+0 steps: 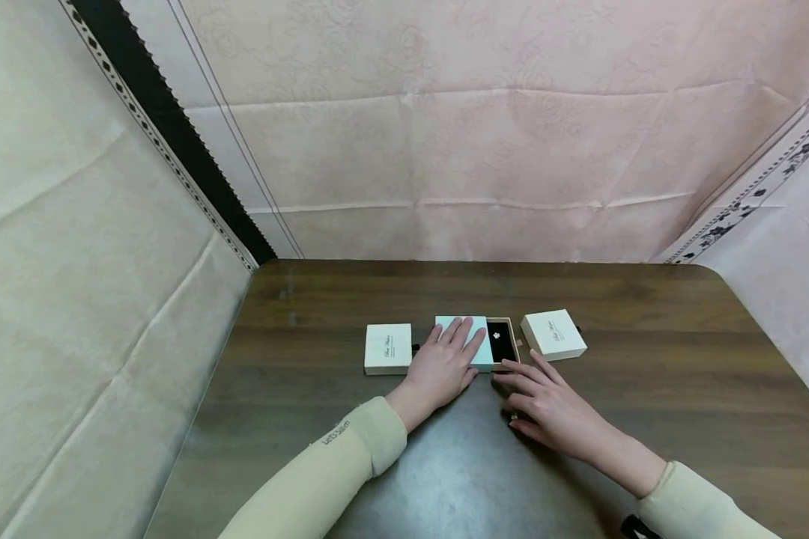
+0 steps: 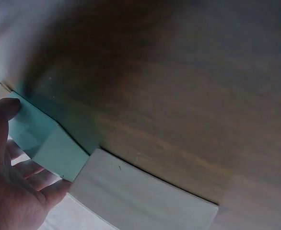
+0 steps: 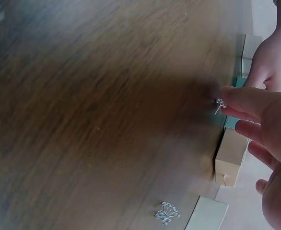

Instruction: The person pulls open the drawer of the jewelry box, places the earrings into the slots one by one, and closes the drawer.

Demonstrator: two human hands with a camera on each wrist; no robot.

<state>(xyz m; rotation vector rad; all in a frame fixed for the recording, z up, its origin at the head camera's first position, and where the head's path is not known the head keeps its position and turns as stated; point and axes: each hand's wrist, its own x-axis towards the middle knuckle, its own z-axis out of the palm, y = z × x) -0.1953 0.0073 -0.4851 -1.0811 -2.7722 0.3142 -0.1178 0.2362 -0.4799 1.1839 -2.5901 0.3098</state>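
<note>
- Left hand [image 1: 440, 368]: fingers spread on blue box [image 1: 482, 355], drawer [image 1: 503, 350] out at 3 o'clock
- Right hand [image 1: 547, 408]: thumb and finger pinching silver earring [image 3: 220, 103]
- White box [image 1: 388, 349]: blue's 9 o'clock

Creased cloths [image 1: 445, 150] (floral-trimmed) screen a wooden table [image 1: 458, 457] like a makeshift booth.

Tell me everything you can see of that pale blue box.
The pale blue box looks like cardboard: a sleeve with a cream drawer slid partly out to the right. The drawer has a black lining holding one small light-coloured piece, and a tab on its end. It lies flat on the table between two white boxes. The left hand rests on its top, thumb against the near side; whether the right hand touches it is unclear.
</note>
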